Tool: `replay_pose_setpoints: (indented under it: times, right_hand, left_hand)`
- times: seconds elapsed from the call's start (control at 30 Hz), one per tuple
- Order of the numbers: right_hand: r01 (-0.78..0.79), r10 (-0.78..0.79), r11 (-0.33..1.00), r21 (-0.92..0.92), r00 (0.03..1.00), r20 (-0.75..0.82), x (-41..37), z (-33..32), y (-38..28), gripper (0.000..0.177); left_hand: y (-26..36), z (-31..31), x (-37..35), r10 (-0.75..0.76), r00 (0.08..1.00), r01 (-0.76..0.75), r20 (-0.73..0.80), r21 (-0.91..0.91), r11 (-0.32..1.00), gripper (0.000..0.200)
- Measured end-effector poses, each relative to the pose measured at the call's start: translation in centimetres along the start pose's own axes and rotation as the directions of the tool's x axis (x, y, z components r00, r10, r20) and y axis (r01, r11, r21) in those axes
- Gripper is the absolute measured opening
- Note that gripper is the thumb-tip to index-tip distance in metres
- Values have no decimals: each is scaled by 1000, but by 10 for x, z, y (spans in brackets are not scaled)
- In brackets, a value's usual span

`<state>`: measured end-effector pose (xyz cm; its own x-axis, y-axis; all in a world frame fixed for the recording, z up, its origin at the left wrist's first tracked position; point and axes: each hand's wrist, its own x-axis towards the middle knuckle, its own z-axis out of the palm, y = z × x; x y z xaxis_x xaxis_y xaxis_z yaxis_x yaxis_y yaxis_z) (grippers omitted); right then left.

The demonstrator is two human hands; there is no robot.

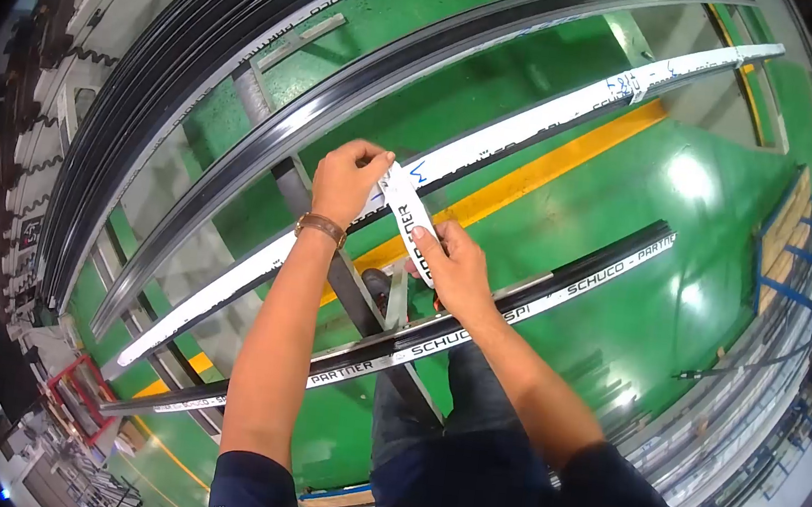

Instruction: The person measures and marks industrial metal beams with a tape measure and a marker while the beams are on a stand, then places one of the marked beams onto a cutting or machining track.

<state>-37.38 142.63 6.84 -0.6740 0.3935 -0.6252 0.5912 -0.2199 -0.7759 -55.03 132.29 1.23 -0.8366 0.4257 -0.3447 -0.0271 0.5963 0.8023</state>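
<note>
A short white strip with black lettering [405,207] is stretched between my two hands. My left hand [349,182] pinches its upper end, over the long white-topped profile [509,137] that carries blue handwriting. Lower down and to the right, my right hand [452,267] grips the strip's other end, fingers closed around it. Nearest my body, a black profile with a white printed strip [436,343] lies across the dark support bar [353,293], below both hands. My right forearm passes over this profile.
Beyond the white-topped profile lies a long glossy black profile [334,95]. A stack of black profiles [130,122] fills the upper left. The floor is green with a yellow line [546,169]. More long profiles [751,473] are at the lower right, near a wooden panel [781,236].
</note>
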Motion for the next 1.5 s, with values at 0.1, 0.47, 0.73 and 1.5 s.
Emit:
replay_pose_setpoints:
  times: [0.1, 0.47, 0.73, 1.5]
  right_hand:
    - [7, -8, 999, 33, 1000, 2, 4, 7, 13, 37]
    - [52, -57, 996, 74, 997, 55, 18, -1, 65, 34]
    - [-13, 16, 999, -37, 996, 92, 22, -14, 99, 39]
    - [-346, 111, 699, 626, 917, 383, 154, 23, 108, 19]
  left_hand:
    - [-3, 8, -4, 149, 970, -180, -191, -159, 971, 24]
    - [0, 8, -6, 229, 973, -220, 37, 456, 862, 49]
    - [7, 7, -6, 131, 989, -144, 61, 481, 865, 51]
    - [-10, 5, 12, -55, 998, 64, -43, 234, 970, 45]
